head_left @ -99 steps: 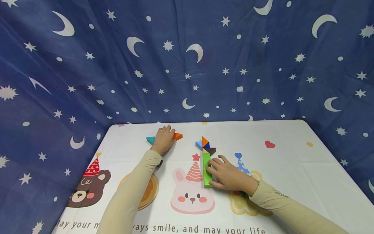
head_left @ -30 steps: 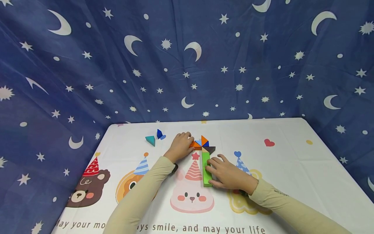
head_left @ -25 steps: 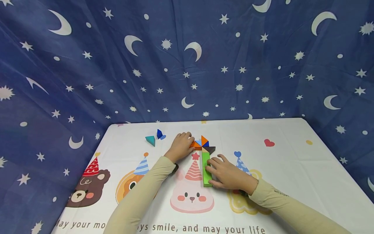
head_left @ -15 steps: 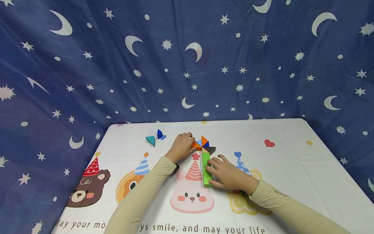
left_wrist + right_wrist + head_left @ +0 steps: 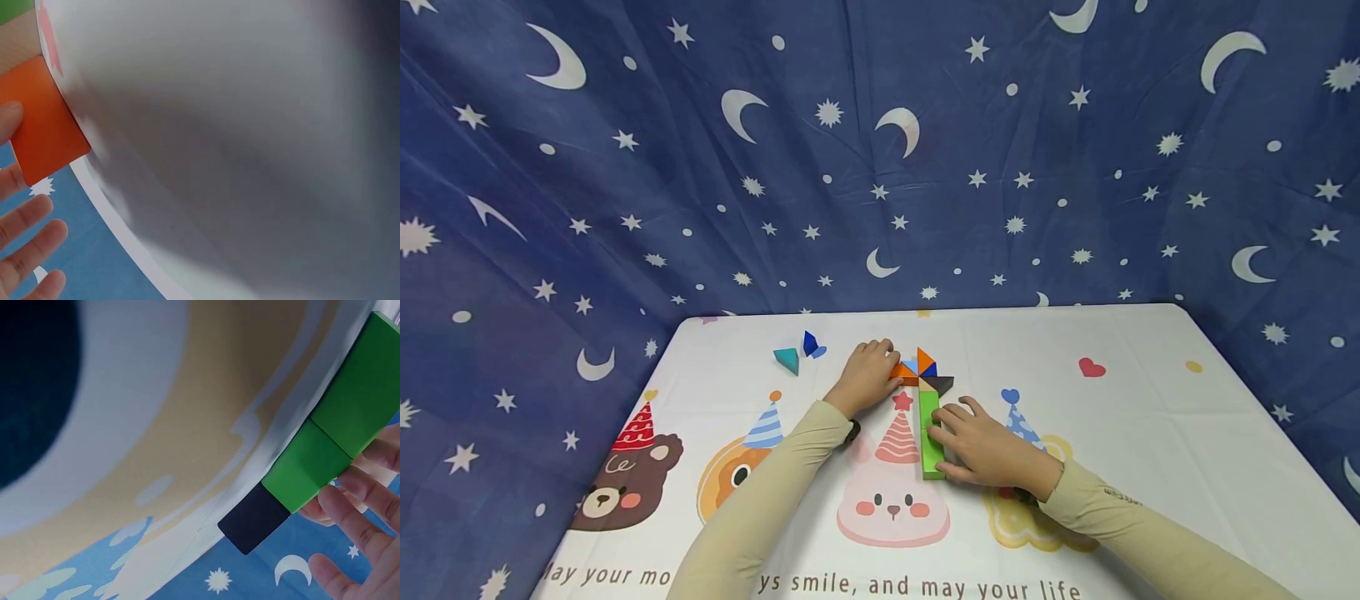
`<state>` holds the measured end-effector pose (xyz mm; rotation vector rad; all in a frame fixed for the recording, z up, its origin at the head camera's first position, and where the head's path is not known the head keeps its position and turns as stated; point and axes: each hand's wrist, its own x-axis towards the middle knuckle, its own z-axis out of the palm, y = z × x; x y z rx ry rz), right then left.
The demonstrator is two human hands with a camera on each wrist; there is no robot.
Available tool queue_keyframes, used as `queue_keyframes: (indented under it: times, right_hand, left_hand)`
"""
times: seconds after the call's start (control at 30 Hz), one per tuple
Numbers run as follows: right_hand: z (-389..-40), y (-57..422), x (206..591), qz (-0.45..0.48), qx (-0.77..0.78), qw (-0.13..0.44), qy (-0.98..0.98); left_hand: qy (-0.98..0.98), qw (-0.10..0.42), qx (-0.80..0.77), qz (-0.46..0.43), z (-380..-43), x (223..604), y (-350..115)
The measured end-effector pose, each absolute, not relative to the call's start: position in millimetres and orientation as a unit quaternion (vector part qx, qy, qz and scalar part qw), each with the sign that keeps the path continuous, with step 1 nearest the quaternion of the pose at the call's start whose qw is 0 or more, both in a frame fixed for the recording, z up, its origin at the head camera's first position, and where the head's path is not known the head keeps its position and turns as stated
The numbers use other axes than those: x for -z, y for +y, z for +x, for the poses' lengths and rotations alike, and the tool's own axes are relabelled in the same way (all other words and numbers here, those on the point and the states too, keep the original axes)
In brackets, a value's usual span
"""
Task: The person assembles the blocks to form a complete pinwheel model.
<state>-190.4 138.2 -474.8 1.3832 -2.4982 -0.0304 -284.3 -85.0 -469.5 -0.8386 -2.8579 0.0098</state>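
Touching green blocks [image 5: 340,419], loose right hand [image 5: 988,446]; left hand [image 5: 863,377] pinching orange block [image 5: 50,122], wedges [image 5: 787,360] leftward.

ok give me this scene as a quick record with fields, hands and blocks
left hand: pinches an orange triangular block
right hand: touches two green rectangular blocks, end to end
clustered beyond the green: upper orange triangle, light blue block, small blue triangle, black angular block, wood-toned triangle
set apart: teal angular block, dark blue angular block
surface: white printed cloth
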Motion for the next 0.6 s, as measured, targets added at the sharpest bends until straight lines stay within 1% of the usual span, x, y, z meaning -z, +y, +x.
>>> queue_keyframes:
  times: [0.17, 0.47, 0.6]
  right_hand:
    - [-190.4, 138.2, 474.6, 0.479, 0.008, 0.139, -0.867]
    - [-189.1, 137.4, 473.2, 0.474, 0.014, 0.124, -0.871]
    - [-189.2, 137.4, 473.2, 0.474, 0.016, 0.123, -0.872]
  left_hand:
    - [-0.958, 0.078, -0.004, -0.277, -283.8, 468.2, -84.2]
    - [-0.964, 0.056, -0.004, -0.261, -284.8, 469.0, -83.8]
    - [-0.963, 0.056, 0.002, -0.263, -285.8, 470.5, -83.4]
